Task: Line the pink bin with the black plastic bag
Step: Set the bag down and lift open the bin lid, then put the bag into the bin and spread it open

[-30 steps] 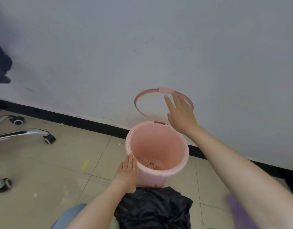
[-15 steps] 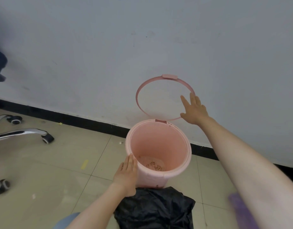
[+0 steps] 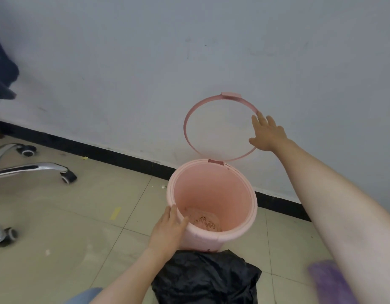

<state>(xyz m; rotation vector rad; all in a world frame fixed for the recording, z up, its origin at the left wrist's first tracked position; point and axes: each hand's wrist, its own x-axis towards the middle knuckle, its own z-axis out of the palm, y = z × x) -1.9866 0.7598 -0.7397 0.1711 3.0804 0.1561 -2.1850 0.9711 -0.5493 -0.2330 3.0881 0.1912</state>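
The pink bin [image 3: 242,229] stands on the tiled floor near the wall, with some debris at its bottom. Its pink hinged ring [image 3: 187,119] stands upright against the wall above the rim. My right hand [image 3: 267,133] rests flat against the ring's right side, fingers spread, holding nothing. My left hand [image 3: 168,230] grips the near left side of the bin, thumb over the rim. The black plastic bag [image 3: 206,279] lies crumpled on the floor just in front of the bin, below my left forearm.
A white wall with a black skirting board [image 3: 115,155] runs behind the bin. The chrome legs and castors of an office chair [image 3: 46,168] stand at the left. A dark garment [image 3: 3,77] hangs at the far left. A blurred purple object [image 3: 330,281] lies at the bottom right.
My right hand has swung the ring up from over the bin until it stands against the wall. My left hand's thumb has hooked over the rim.
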